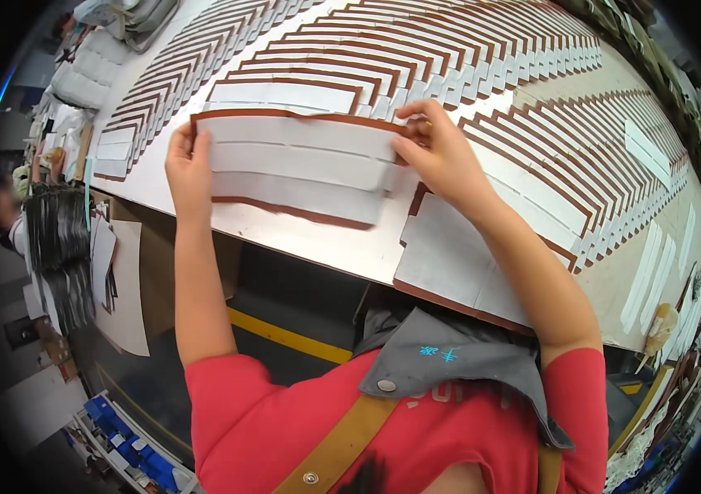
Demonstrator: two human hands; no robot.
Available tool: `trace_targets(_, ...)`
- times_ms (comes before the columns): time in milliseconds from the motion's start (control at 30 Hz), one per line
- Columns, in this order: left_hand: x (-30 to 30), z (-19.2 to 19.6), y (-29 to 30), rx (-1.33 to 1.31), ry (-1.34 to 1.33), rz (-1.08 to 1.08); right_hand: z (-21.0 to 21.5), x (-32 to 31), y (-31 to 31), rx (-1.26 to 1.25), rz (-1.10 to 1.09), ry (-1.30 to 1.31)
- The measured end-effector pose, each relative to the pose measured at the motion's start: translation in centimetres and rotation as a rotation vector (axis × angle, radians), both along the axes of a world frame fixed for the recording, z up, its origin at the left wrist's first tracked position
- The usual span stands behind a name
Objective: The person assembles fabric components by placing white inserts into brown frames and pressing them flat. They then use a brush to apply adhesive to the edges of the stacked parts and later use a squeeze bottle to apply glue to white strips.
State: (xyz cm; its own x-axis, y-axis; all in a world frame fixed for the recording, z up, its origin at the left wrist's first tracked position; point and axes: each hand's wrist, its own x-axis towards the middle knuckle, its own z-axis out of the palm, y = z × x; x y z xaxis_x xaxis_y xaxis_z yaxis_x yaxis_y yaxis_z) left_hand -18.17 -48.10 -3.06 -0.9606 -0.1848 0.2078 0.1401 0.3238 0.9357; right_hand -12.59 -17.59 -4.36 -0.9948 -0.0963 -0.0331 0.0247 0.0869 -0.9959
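I hold a flat brown-edged piece (pixel 297 169) with three white strips stuck across it, just above the pale worktable (pixel 318 239). My left hand (pixel 188 169) grips its left end. My right hand (pixel 441 152) pinches the upper right corner, fingertips on the top white strip. Under my right forearm lies a second flat piece (pixel 449 259) with a white face and brown edge, near the table's front edge.
Long overlapping rows of the same brown-and-white pieces (pixel 383 49) fan across the table, with more at the right (pixel 581 156). Loose white strips (pixel 651 276) lie at the right. A person (pixel 13 214) sits at the left beside stacked sheets (pixel 124 280).
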Motion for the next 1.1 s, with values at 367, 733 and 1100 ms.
trace_targets(367,-9.1,-3.1,-5.2,-0.585,0.107,0.128,-0.4,-6.5,-6.3,0.379,0.007,0.107)
trace_targets(733,-9.1,-3.8,-4.8,-0.740,0.124,0.151,-0.9,-6.7,-6.8,0.599,0.050,0.190)
trace_targets(1100,-11.8,-7.6,-10.3,-0.807,0.234,0.029,2.7,-3.0,0.7,0.742,0.007,0.308)
